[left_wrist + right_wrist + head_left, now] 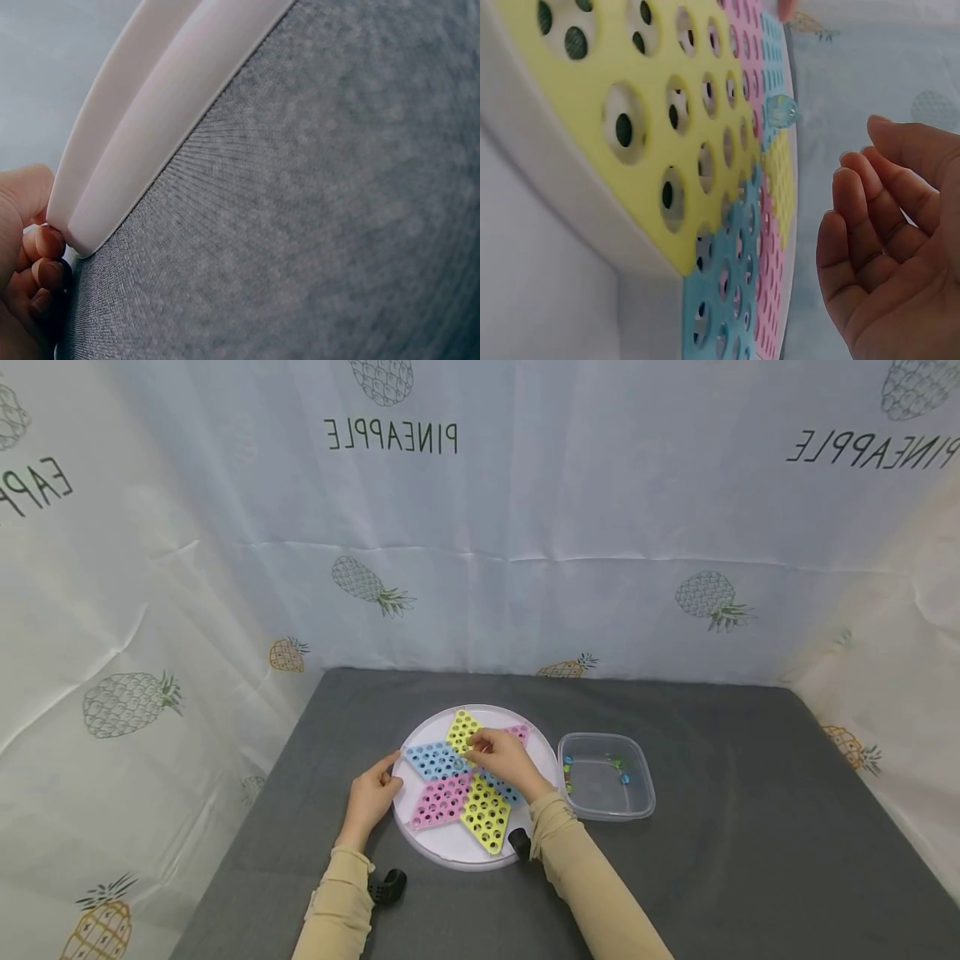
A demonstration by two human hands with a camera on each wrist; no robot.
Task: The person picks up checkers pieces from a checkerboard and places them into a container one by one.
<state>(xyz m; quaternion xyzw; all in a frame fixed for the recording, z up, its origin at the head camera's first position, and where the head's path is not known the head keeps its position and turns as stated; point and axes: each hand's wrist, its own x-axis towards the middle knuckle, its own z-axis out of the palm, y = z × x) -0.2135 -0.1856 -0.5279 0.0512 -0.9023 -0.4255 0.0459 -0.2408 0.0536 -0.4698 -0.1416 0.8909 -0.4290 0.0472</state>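
- On the grey tabletop (720, 827), in front of me, sits the round white board (442, 852) with its star of yellow, pink and blue perforated panels; pineapple-print curtain (480, 568) behind and to both sides.
- Clear plastic tub (606, 775) stands just beside the board on its right side, apart from it, with a few small coloured marbles lying in it.
- My left hand (369, 800) rests against the board's left rim, thumb on top, fingers curled under the edge (46, 247) — gripping the board to steady it.
- My right hand (504, 758) is over the middle of the star; in the head view the fingertips look pinched near the far yellow panel, but the wrist view shows the fingers (870, 217) loosely bent and nothing between them, so I read it as released.
- One clear marble (780, 111) sits on the board where pink meets yellow, apart from my fingers.
- Risk, my guess: the marble may not be seated in a hole and could roll off if my left hand jolts the rim; my sleeve could brush the near panels.
- Writing: "PINEAPPLE" on the curtain, mirrored, top middle and top right; part of it at the left edge. No brand readable on board or tub.
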